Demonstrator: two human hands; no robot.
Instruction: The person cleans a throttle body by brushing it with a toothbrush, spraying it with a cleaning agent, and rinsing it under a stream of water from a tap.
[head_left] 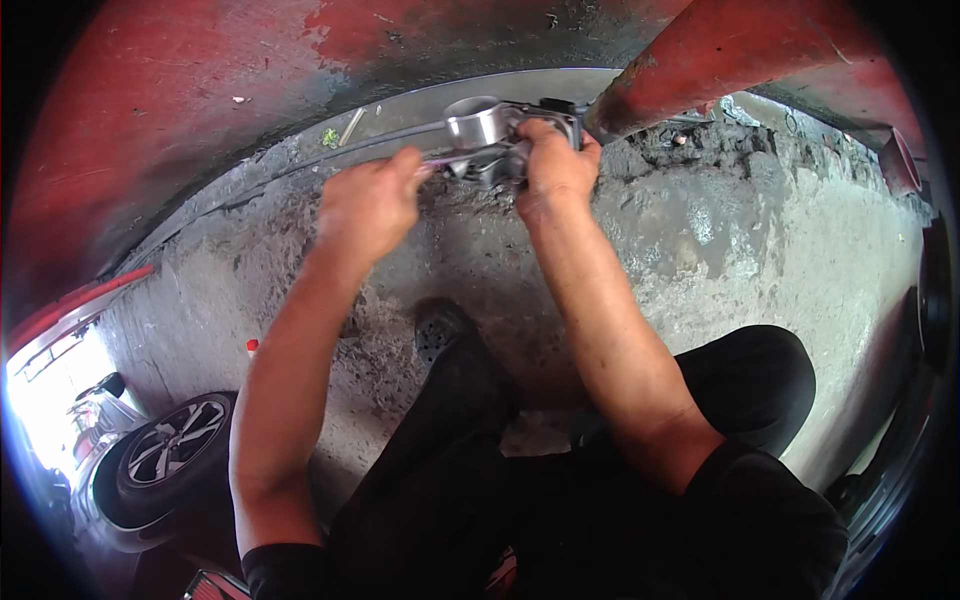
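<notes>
A silver metal throttle body (476, 125), its round bore facing up, is held above the rough concrete near the red wall. My right hand (560, 165) is closed around its dark right side, with the thumb on top. On the other side, my left hand (370, 205) is closed on a thin stick-like tool (440, 160) that reaches the throttle body's lower edge. Motion blurs the left hand and the tool, so the tool's exact kind and tip cannot be made out.
A thick red post (730, 60) slants down just right of my hands, in front of the red wall (220, 100). Stained concrete (680, 230) spreads below. A car wheel (175, 450) stands at lower left, near a small red cap (252, 346).
</notes>
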